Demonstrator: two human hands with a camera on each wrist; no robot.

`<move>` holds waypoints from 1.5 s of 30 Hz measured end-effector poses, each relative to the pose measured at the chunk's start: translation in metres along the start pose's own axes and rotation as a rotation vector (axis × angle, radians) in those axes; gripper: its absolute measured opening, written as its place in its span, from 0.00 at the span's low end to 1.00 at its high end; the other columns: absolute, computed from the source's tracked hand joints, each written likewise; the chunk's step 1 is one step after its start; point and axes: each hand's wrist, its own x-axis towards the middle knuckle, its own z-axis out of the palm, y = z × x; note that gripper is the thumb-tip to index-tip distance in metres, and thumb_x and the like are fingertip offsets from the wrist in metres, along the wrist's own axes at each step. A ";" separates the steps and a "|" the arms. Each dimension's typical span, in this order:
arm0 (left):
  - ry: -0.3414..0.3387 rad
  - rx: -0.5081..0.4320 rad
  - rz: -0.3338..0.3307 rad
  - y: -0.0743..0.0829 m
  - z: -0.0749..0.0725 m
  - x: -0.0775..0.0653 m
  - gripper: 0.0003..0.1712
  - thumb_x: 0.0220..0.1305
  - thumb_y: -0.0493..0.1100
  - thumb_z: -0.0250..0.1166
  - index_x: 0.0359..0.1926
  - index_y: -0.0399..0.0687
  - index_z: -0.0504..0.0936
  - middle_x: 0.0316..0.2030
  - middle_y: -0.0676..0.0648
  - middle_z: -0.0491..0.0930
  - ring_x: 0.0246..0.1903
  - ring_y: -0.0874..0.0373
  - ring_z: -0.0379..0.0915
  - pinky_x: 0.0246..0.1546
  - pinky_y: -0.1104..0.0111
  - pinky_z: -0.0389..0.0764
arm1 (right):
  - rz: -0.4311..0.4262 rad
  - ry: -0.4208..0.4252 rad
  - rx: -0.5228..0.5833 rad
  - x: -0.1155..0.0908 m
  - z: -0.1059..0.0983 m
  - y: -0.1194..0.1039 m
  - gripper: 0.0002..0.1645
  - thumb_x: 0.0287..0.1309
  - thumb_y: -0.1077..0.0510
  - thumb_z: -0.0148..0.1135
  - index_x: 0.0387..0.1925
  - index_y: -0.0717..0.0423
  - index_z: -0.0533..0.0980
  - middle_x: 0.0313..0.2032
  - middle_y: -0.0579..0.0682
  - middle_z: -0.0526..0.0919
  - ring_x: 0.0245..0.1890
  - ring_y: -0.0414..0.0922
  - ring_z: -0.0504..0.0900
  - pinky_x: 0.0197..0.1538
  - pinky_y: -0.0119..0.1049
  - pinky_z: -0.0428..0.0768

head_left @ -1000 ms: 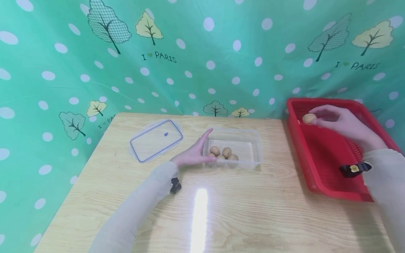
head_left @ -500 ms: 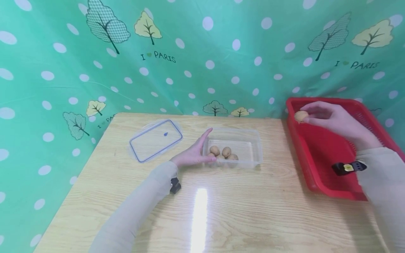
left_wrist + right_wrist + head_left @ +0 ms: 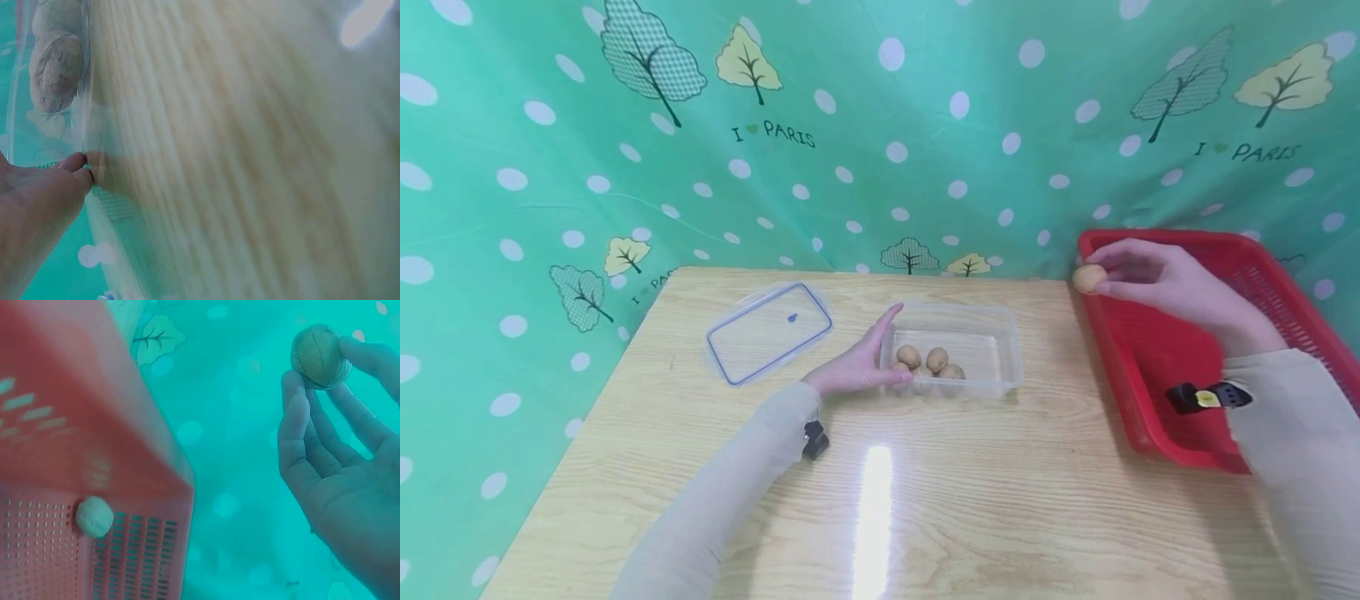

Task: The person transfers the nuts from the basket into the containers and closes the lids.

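My right hand (image 3: 1180,283) pinches a walnut (image 3: 1089,279) between thumb and fingertips, over the far left rim of the red plastic basket (image 3: 1131,400). In the right wrist view the walnut (image 3: 320,357) shows its seam lines, raised clear of the basket wall. My left hand (image 3: 857,364) holds the left end of a clear plastic container (image 3: 1011,350), its thumb along the front side and fingers toward the back. Several walnuts (image 3: 937,360) lie in the container's left part. The left wrist view shows one walnut (image 3: 56,72) through the container wall, near the hand.
A clear lid (image 3: 760,337) with a blue seal lies on the wooden table (image 3: 1000,500), left of the container. Another walnut (image 3: 94,516) sits inside the basket. A green patterned curtain (image 3: 850,200) hangs along the back edge of the table.
My right hand has carried the walnut leftward, from inside the basket to over its left rim. My left hand and the container have stayed in place.
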 end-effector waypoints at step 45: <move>0.007 -0.011 0.038 -0.008 -0.001 0.004 0.66 0.54 0.59 0.72 0.76 0.66 0.29 0.75 0.52 0.28 0.73 0.51 0.27 0.67 0.44 0.42 | -0.410 -0.587 -0.059 0.047 0.139 -0.024 0.17 0.51 0.72 0.63 0.45 0.63 0.79 0.43 0.51 0.83 0.41 0.48 0.83 0.46 0.40 0.82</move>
